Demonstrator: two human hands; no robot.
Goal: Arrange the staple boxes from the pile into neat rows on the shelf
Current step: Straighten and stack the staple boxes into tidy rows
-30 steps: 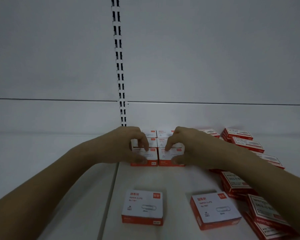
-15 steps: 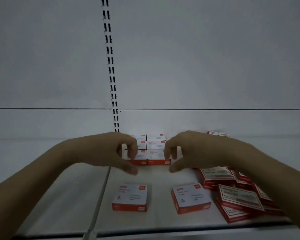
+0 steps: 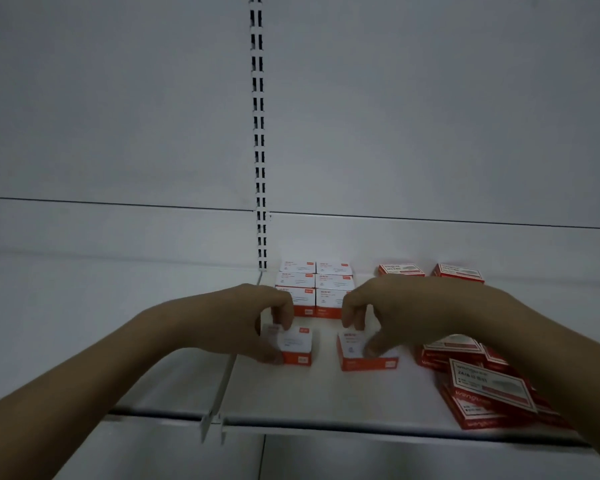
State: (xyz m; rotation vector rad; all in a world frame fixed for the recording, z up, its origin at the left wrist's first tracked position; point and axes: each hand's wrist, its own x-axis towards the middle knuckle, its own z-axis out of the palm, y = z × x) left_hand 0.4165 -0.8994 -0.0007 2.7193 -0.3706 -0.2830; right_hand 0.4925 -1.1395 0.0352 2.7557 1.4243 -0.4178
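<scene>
1. The left hand [image 3: 253, 320] arches over a small white-topped, red-sided cardboard box [image 3: 297, 346]; thumb at its front left corner, fingers curled down onto its far edge, so it grips the left box.
2. The right hand [image 3: 395, 313] curls likewise over a second box [image 3: 364, 356] of the same rectangular shape; thumb resting on its lid, fingers bent over the back edge; it seems to pinch the box, though motion blur softens the contact.
3. Both boxes sit flat on the smooth, matte white shelf [image 3: 326, 396], side by side but apart, just in front of the arranged block [image 3: 316, 289]; that block is two columns of matching boxes, edges flush, set against the back panel.
4. To the right lies the pile [image 3: 478, 386]; flatter red boxes with white printed labels, overlapping at slanted angles.
5. A slotted metal upright [image 3: 258, 133] runs up the pale wall panel.
</scene>
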